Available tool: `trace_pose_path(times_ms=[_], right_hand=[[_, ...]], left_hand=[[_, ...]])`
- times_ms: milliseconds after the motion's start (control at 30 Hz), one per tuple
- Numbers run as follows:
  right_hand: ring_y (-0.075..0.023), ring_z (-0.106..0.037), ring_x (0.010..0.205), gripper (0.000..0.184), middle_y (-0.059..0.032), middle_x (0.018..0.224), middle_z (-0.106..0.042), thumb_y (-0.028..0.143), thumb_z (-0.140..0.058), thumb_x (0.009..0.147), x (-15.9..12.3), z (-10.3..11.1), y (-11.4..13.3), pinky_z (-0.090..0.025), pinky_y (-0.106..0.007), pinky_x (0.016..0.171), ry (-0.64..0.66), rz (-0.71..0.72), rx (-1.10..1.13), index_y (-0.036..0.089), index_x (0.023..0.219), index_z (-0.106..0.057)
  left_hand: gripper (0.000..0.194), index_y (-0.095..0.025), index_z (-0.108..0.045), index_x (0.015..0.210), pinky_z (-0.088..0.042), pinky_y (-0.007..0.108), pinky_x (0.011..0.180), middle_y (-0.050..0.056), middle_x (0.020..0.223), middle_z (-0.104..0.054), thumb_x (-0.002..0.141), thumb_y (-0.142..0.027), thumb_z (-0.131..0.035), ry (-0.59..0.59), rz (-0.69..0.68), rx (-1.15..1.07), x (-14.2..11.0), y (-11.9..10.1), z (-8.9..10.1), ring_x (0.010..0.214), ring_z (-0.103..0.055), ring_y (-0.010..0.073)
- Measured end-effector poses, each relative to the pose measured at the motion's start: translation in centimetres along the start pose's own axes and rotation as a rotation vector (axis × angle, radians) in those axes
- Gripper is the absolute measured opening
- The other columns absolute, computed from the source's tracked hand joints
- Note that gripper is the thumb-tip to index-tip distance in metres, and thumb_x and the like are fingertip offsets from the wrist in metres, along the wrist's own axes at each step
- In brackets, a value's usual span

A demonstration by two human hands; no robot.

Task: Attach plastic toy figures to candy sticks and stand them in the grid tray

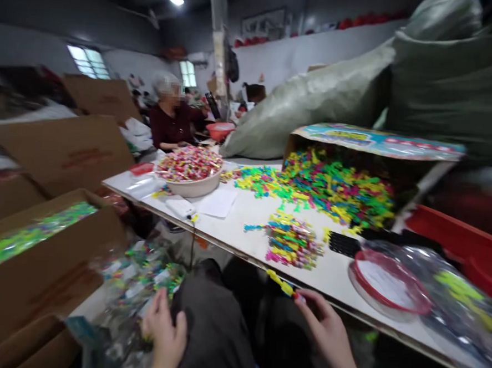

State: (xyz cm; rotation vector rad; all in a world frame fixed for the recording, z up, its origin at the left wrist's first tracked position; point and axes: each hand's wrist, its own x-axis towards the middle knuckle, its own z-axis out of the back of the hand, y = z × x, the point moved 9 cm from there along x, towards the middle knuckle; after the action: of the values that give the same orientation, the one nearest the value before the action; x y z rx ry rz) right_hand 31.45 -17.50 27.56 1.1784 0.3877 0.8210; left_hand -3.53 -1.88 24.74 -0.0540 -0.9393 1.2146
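My right hand [324, 325] pinches one end of a small yellow plastic toy [280, 283] just off the table's front edge. A red and white bit shows at the fingertips. To the left, my left hand [165, 332] hovers over my thigh and some clear packed bags [140, 277]; its thumb and fingers are apart, slightly blurred, with nothing visible between them. On the white table [235, 228], a neat stack of colourful toys [292, 239] with wrapped ends lies before me. Loose toys in yellow, green, blue and pink [333, 184] spill from a printed carton [377, 141] behind it.
A round tub of wrapped candies [191, 187] stands at the table's far left. A red-rimmed bowl [390, 284] and a red tray [459, 241] sit right. Large sacks [317, 102] rise behind. Cardboard boxes [53, 261] stand at left. Another person [175, 121] sits beyond the tub.
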Motion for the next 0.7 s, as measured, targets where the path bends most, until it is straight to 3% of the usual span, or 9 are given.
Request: trace_pose_path(times_ms=[100, 267, 400, 533, 633, 700], right_hand=[[-0.0222, -0.059, 0.083, 0.032, -0.0079, 0.089, -0.064, 0.049, -0.057, 0.073, 1.4, 3.3, 0.9, -0.047, -0.033, 0.074, -0.137, 0.106, -0.104, 0.02, 0.084, -0.065], [-0.0212, -0.055, 0.084, 0.029, -0.0073, 0.087, -0.061, 0.046, -0.054, 0.078, 6.6, 5.7, 4.1, -0.042, -0.036, 0.077, -0.222, 0.311, -0.299, 0.021, 0.086, -0.066], [-0.0228, -0.054, 0.086, 0.03, -0.0079, 0.086, -0.063, 0.046, -0.054, 0.078, 13.2, 5.1, 3.9, -0.04, -0.039, 0.082, -0.204, 0.366, -0.396, 0.02, 0.085, -0.068], [-0.0239, -0.056, 0.088, 0.028, -0.0102, 0.089, -0.066, 0.04, -0.054, 0.076, 19.5, 3.8, 1.1, -0.04, -0.038, 0.083, -0.127, 0.257, -0.415, 0.017, 0.082, -0.068], [-0.0232, -0.059, 0.085, 0.028, -0.0105, 0.088, -0.067, 0.037, -0.051, 0.077, 21.8, 2.9, -0.4, -0.044, -0.035, 0.078, -0.061, 0.21, -0.434, 0.015, 0.082, -0.069], [-0.0226, -0.06, 0.083, 0.028, -0.0096, 0.088, -0.068, 0.036, -0.052, 0.076, 22.4, 2.1, -0.9, -0.046, -0.033, 0.074, 0.001, 0.19, -0.454, 0.015, 0.083, -0.069]], left_hand=[[0.067, -0.003, -0.029, 0.133, -0.029, 0.055, 0.091, 0.025, 0.121, -0.041, 0.078, -0.041, -0.033, -0.066, -0.116, 0.095, 0.1, 1.3, 1.3, 0.116, -0.035, 0.0366], [0.072, -0.006, -0.022, 0.137, -0.03, 0.053, 0.092, 0.023, 0.126, -0.037, 0.075, -0.041, -0.036, -0.081, -0.091, 0.073, -0.3, 2.7, 2.3, 0.118, -0.034, 0.0371], [0.07, -0.009, -0.025, 0.137, -0.031, 0.053, 0.092, 0.021, 0.123, -0.041, 0.074, -0.039, -0.038, -0.039, -0.114, 0.041, 0.0, 2.2, 1.8, 0.116, -0.036, 0.0369], [0.062, -0.018, -0.028, 0.136, -0.036, 0.05, 0.087, 0.017, 0.118, -0.046, 0.076, -0.032, -0.038, 0.013, -0.18, -0.026, 0.3, 1.9, 1.3, 0.108, -0.045, 0.0339], [0.058, -0.025, -0.032, 0.134, -0.039, 0.046, 0.085, 0.013, 0.116, -0.05, 0.077, -0.027, -0.037, 0.032, -0.228, -0.059, -0.2, 2.7, 1.3, 0.101, -0.049, 0.0302], [0.057, -0.026, -0.037, 0.132, -0.039, 0.045, 0.085, 0.012, 0.114, -0.052, 0.075, -0.027, -0.039, 0.022, -0.181, -0.065, -0.6, 4.5, 1.4, 0.099, -0.051, 0.0293]])
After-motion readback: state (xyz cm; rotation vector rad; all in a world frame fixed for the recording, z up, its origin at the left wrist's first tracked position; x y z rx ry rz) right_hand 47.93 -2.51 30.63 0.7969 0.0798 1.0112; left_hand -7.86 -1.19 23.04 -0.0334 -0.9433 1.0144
